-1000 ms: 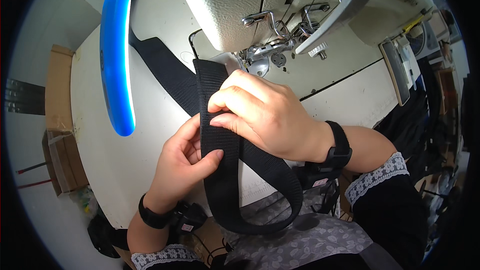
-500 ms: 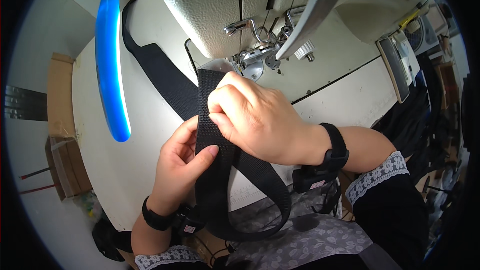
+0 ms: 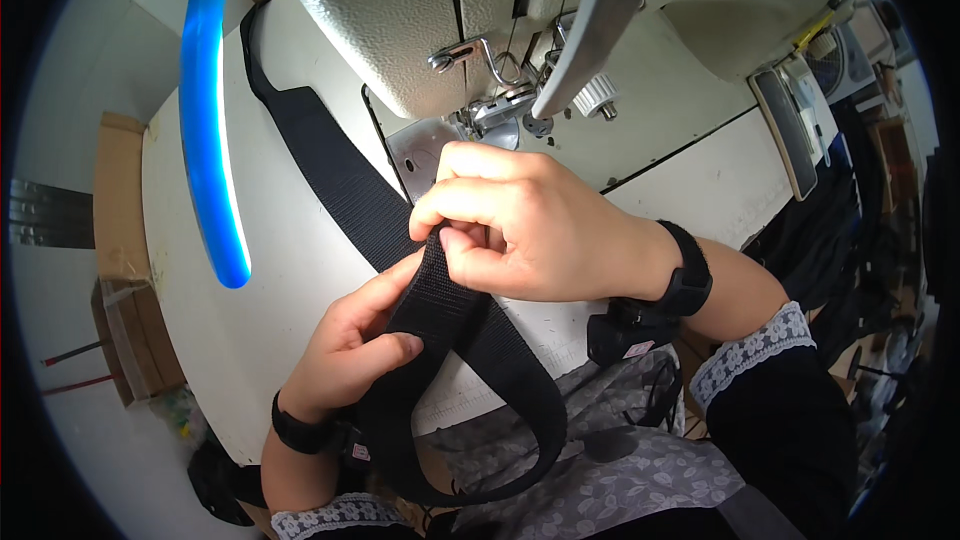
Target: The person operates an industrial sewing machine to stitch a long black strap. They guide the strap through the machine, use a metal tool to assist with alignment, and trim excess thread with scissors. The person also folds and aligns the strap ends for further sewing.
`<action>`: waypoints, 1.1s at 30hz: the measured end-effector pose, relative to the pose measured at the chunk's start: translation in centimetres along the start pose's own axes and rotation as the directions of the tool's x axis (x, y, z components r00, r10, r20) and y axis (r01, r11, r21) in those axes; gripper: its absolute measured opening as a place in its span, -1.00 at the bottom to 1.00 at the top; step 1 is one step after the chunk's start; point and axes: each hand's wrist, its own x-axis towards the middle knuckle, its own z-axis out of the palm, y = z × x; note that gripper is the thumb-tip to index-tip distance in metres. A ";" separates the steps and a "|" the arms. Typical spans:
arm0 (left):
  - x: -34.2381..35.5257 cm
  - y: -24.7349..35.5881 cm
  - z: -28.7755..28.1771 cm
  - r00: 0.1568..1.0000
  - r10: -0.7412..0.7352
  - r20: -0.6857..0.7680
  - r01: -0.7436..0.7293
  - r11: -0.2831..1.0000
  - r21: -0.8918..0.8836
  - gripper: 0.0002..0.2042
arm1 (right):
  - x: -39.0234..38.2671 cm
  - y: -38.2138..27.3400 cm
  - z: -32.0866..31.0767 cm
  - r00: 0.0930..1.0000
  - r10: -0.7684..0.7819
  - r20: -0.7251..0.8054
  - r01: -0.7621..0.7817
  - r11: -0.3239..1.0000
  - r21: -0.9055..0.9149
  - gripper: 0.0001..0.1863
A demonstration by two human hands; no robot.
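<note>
Black webbing strap (image 3: 437, 305) runs between my two hands, its upper end bent over at my right fingertips. My right hand (image 3: 535, 225) pinches that end between thumb and fingers, just below the sewing machine's metal plate. Lower on the same piece, my left hand (image 3: 355, 340) grips the edge with the thumb on top and the fingers behind. From there the strap loops down over my lap and back up to the table. A long stretch of black webbing (image 3: 330, 165) lies across the tabletop toward the far left. The fold's underside is hidden by my fingers.
The sewing machine (image 3: 375, 15) stands straight ahead, its presser foot and needle area (image 3: 500, 115) just beyond my right hand. A blue-cased lamp (image 3: 205, 130) hangs over the white table (image 3: 265, 340) at left. A phone-like dark slab (image 3: 783, 135) lies far right.
The strap's end has come down and away from the machine's plate, and it is now bent over. My right hand has shifted its grip to the end; my left hand has moved slightly down and left.
</note>
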 end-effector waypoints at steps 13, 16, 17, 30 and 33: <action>-0.2 0.1 -0.9 0.998 0.017 0.062 -0.014 0.999 -0.043 -0.24 | 0.1 -0.5 0.2 1.000 0.014 -0.025 -0.012 0.996 0.086 -0.88; -0.1 0.2 -1.0 0.997 -0.017 0.074 0.023 0.996 -0.081 -0.22 | 0.1 0.0 -0.1 1.000 -0.002 -0.013 0.003 0.999 0.035 -0.87; -0.1 0.2 -1.1 0.997 -0.021 0.073 0.029 0.994 -0.103 -0.21 | 0.1 0.0 -0.1 1.000 0.000 -0.007 0.000 1.000 0.024 -0.87; 0.0 0.7 -1.3 0.996 -0.030 0.083 0.042 0.988 -0.149 -0.11 | 0.3 -0.8 -0.4 0.999 0.007 -0.050 -0.007 1.000 0.004 -0.71; 0.0 0.2 -1.3 0.997 -0.021 0.069 0.031 0.989 -0.143 -0.18 | 0.0 -0.5 0.3 0.995 -0.061 -0.077 0.050 0.988 -0.147 -0.75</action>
